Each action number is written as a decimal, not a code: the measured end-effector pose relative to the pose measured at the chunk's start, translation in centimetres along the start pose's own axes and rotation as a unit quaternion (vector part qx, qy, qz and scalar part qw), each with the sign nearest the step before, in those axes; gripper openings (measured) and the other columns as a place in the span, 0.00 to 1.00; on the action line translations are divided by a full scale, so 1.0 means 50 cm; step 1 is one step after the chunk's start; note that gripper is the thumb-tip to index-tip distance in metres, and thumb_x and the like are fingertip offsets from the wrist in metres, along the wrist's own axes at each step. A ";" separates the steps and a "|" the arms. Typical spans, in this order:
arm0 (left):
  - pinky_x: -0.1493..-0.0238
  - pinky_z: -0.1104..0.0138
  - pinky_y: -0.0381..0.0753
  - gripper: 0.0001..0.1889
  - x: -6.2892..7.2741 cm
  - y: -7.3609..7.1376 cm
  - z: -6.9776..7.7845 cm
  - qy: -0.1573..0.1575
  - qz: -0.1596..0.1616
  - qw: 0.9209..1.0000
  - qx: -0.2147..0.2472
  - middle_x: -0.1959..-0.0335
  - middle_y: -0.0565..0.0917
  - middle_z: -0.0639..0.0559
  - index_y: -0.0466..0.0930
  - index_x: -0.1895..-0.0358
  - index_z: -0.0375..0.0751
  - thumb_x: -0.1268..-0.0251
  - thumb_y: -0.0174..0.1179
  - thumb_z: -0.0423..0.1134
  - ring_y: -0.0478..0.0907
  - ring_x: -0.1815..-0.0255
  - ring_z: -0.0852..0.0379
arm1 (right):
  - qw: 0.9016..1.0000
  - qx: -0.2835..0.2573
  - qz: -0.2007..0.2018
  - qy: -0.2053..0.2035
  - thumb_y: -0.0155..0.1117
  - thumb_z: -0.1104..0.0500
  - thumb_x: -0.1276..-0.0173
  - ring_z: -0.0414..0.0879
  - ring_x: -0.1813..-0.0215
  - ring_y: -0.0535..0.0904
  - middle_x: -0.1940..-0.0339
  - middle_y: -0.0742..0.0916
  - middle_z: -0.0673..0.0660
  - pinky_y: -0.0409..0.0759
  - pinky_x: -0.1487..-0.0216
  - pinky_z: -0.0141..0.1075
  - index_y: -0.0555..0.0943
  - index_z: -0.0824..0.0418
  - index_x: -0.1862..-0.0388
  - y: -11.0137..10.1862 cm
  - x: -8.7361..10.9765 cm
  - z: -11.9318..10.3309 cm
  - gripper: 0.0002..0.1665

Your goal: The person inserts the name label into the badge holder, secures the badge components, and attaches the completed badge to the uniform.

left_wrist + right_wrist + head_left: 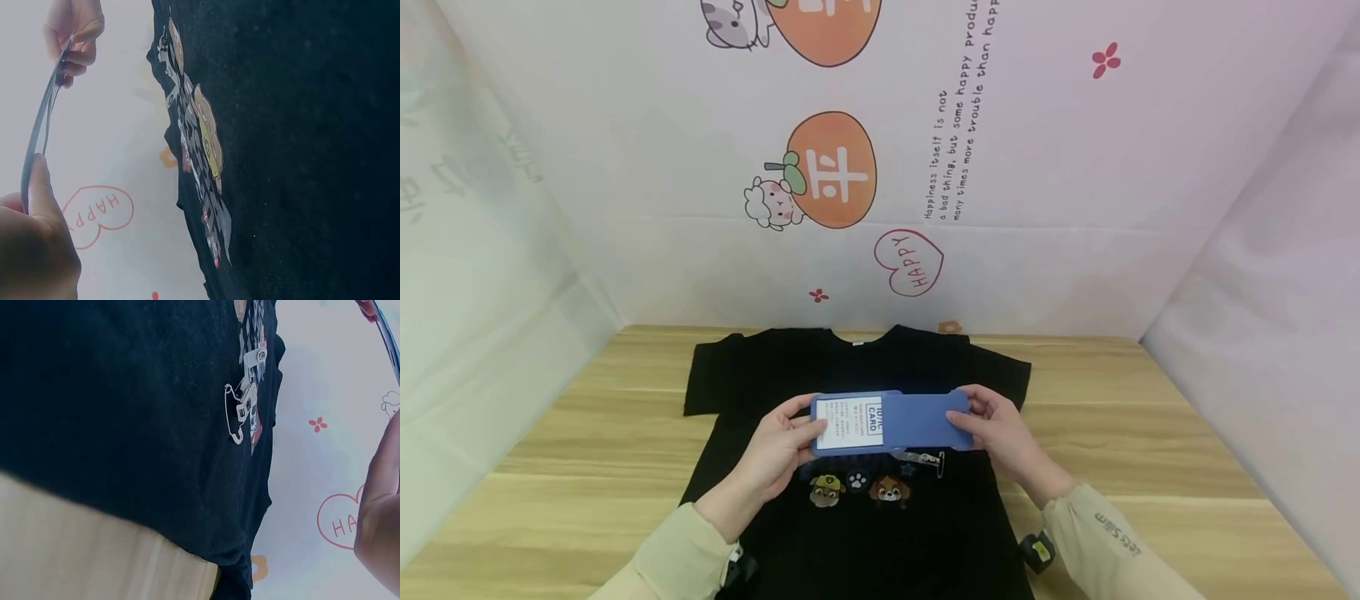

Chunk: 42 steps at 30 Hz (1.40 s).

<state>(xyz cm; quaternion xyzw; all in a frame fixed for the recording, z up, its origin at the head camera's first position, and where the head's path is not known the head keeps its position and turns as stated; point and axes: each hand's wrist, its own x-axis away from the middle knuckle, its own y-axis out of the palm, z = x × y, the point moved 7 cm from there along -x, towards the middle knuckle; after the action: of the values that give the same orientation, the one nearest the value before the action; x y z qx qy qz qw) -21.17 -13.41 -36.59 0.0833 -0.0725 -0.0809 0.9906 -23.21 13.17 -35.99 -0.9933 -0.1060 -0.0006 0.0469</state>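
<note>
I have the left hand (pixel 778 446) and right hand (pixel 1007 433) pinching opposite ends of a blue ID card holder (pixel 925 421) above the chest of the black T-shirt (pixel 865 550), its white card (pixel 844 425) nearer the left hand. I see a safety-pin badge clip (pixel 245 412) on the T-shirt, near its printed cartoon dogs (pixel 825 492).
</note>
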 end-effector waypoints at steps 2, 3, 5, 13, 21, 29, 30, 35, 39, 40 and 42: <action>0.57 0.67 0.83 0.24 0.001 0.000 0.000 0.000 0.001 1.000 0.000 0.46 0.80 0.38 0.60 0.33 0.34 0.30 0.50 0.29 0.84 0.57 0.56 | 1.000 -0.003 -0.002 0.001 0.59 0.65 0.32 0.43 0.57 0.80 0.63 0.84 0.47 0.85 0.60 0.40 0.69 0.71 0.47 0.001 0.001 0.001 0.18; 0.57 0.67 0.84 0.23 0.001 0.000 -0.001 0.000 0.001 1.000 0.000 0.46 0.80 0.38 0.61 0.33 0.35 0.30 0.50 0.28 0.84 0.57 0.56 | 1.000 -0.004 -0.003 0.001 0.58 0.65 0.32 0.42 0.57 0.80 0.63 0.84 0.47 0.85 0.60 0.40 0.69 0.71 0.47 0.002 0.001 0.001 0.18; 0.57 0.67 0.84 0.23 0.002 -0.001 -0.001 0.001 0.002 1.000 0.001 0.46 0.81 0.38 0.61 0.33 0.35 0.30 0.50 0.29 0.84 0.57 0.56 | 1.000 -0.006 -0.004 0.000 0.58 0.65 0.32 0.42 0.58 0.80 0.64 0.84 0.47 0.85 0.61 0.39 0.69 0.71 0.47 0.003 0.002 0.001 0.18; 0.56 0.66 0.84 0.23 0.001 -0.003 -0.004 0.004 0.006 1.000 -0.003 0.46 0.80 0.37 0.62 0.34 0.35 0.30 0.50 0.29 0.84 0.57 0.55 | 1.000 -0.001 -0.005 -0.003 0.58 0.65 0.32 0.42 0.57 0.80 0.63 0.84 0.48 0.85 0.59 0.40 0.68 0.72 0.46 0.006 0.002 0.002 0.19; 0.57 0.66 0.84 0.22 -0.003 -0.009 -0.010 0.000 0.009 1.000 -0.002 0.47 0.81 0.38 0.62 0.34 0.36 0.30 0.50 0.29 0.84 0.56 0.55 | 1.000 -0.001 -0.007 -0.005 0.58 0.64 0.32 0.43 0.57 0.80 0.62 0.84 0.49 0.84 0.58 0.42 0.69 0.72 0.46 0.010 -0.003 0.009 0.19; 0.57 0.66 0.84 0.22 -0.006 -0.014 -0.006 0.002 0.017 1.000 -0.006 0.47 0.81 0.38 0.63 0.35 0.36 0.31 0.51 0.29 0.84 0.57 0.54 | 1.000 -0.004 -0.009 -0.008 0.58 0.64 0.32 0.44 0.57 0.80 0.62 0.84 0.48 0.83 0.55 0.44 0.70 0.71 0.49 0.014 -0.008 0.008 0.16; 0.57 0.66 0.84 0.22 -0.006 -0.014 -0.006 0.003 0.016 1.000 -0.007 0.47 0.81 0.37 0.63 0.34 0.35 0.31 0.51 0.29 0.84 0.57 0.54 | 1.000 -0.003 -0.007 -0.008 0.58 0.64 0.32 0.44 0.57 0.80 0.62 0.84 0.48 0.83 0.55 0.45 0.70 0.71 0.49 0.014 -0.008 0.007 0.16; 0.58 0.66 0.84 0.23 -0.009 -0.013 -0.008 -0.003 0.016 1.000 -0.004 0.47 0.81 0.37 0.62 0.34 0.35 0.31 0.50 0.28 0.84 0.57 0.55 | 1.000 -0.004 -0.009 -0.003 0.57 0.64 0.32 0.46 0.56 0.79 0.60 0.84 0.49 0.83 0.54 0.46 0.71 0.69 0.49 0.015 -0.012 0.012 0.15; 0.59 0.67 0.84 0.24 -0.009 -0.011 -0.009 -0.007 0.019 1.000 -0.003 0.47 0.81 0.36 0.61 0.33 0.35 0.32 0.50 0.27 0.84 0.59 0.55 | 1.000 -0.009 -0.016 -0.002 0.57 0.64 0.31 0.45 0.57 0.79 0.61 0.84 0.48 0.83 0.55 0.43 0.71 0.69 0.49 0.017 -0.014 0.017 0.14; 0.60 0.67 0.84 0.24 -0.009 -0.011 -0.009 -0.007 0.020 1.000 -0.003 0.47 0.81 0.36 0.61 0.33 0.35 0.32 0.50 0.27 0.84 0.59 0.55 | 1.000 -0.010 -0.017 -0.002 0.57 0.64 0.31 0.44 0.57 0.79 0.62 0.84 0.48 0.83 0.55 0.43 0.71 0.68 0.49 0.018 -0.014 0.018 0.14; 0.60 0.67 0.84 0.24 -0.008 -0.010 -0.010 -0.006 0.021 1.000 -0.002 0.47 0.80 0.35 0.61 0.33 0.35 0.32 0.50 0.27 0.84 0.58 0.55 | 1.000 -0.015 -0.018 -0.001 0.57 0.64 0.32 0.44 0.58 0.79 0.62 0.84 0.48 0.83 0.56 0.41 0.71 0.68 0.50 0.019 -0.014 0.020 0.14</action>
<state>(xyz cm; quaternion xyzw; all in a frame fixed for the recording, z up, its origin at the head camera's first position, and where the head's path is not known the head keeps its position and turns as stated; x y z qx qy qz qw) -21.58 -13.77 -37.21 0.0791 -0.0802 -0.0609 0.9918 -23.73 12.19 -37.08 -0.9917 -0.1242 -0.0022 0.0321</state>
